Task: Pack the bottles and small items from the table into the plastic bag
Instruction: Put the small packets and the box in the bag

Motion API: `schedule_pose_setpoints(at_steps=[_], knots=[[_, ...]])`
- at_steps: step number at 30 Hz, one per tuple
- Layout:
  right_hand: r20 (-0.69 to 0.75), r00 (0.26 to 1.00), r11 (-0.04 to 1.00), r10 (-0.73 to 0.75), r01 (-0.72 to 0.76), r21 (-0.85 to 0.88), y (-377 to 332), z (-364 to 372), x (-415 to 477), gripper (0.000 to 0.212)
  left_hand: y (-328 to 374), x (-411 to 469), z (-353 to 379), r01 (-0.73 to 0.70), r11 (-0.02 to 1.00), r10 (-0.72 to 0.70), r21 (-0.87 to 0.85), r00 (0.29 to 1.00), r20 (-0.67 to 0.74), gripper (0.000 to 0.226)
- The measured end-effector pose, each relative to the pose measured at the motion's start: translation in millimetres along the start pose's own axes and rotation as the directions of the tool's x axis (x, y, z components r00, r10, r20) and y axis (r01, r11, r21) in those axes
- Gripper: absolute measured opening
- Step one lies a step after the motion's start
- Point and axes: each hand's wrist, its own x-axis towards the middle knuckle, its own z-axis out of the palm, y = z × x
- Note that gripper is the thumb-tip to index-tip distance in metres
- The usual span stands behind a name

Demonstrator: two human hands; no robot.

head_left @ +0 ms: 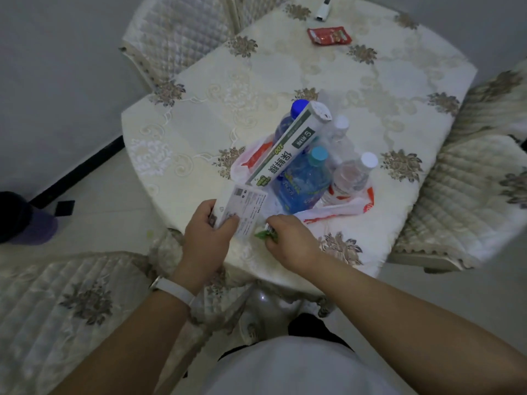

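Left hand (206,232) grips a white box (245,209), its far end pointing toward the bag (342,208) just beyond the fingers. Right hand (291,240), close beside it, pinches a green packet (263,234). Bottles (302,181) and a long carton (291,143) stand in the bag. A red packet (328,35) lies well beyond both hands.

A: Green item (263,234) in the right hand (288,240), and fingers hide most of it!
B: Print on the white box (245,206) in the left hand (205,232)? Too small to read. White object (323,8) up top, too small to identify.
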Motion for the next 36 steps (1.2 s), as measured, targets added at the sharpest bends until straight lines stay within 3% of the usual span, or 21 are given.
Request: schedule_pose_setpoints(at_steps=[11, 16, 25, 31, 36], knots=[[-0.04, 0.996, 0.992, -0.078, 0.073, -0.107, 2.9, -3.5, -47.9, 0.01, 9.9, 0.4, 25.3, -0.088, 0.994, 0.075, 0.066, 0.981, 0.176, 0.025], [-0.014, 1.0, 1.0, -0.021, 0.021, 0.013, 14.5, -8.4, -57.6, 0.015, 10.0, -0.3, 41.0, -0.113, 0.99, 0.093, 0.081, 0.972, 0.216, 0.021], [-0.247, 0.96, 0.971, 0.131, -0.073, 0.229, 46.9, -58.4, -31.9, 0.017, 16.5, -1.2, 40.3, -0.243, 0.958, 0.204, 0.152, 0.95, 0.235, 0.032], [-0.154, 0.978, 0.99, 0.142, -0.14, 0.026, 82.7, -46.8, -13.8, 0.015, 17.2, -1.4, 37.1, -0.319, 0.937, 0.285, 0.139, 0.933, 0.22, 0.031], [-0.073, 0.98, 0.982, 0.187, -0.188, -0.01, 90.7, -34.4, -13.0, 0.032, 15.3, 6.5, 40.5, -0.378, 0.901, 0.315, 0.212, 0.907, 0.28, 0.03]])
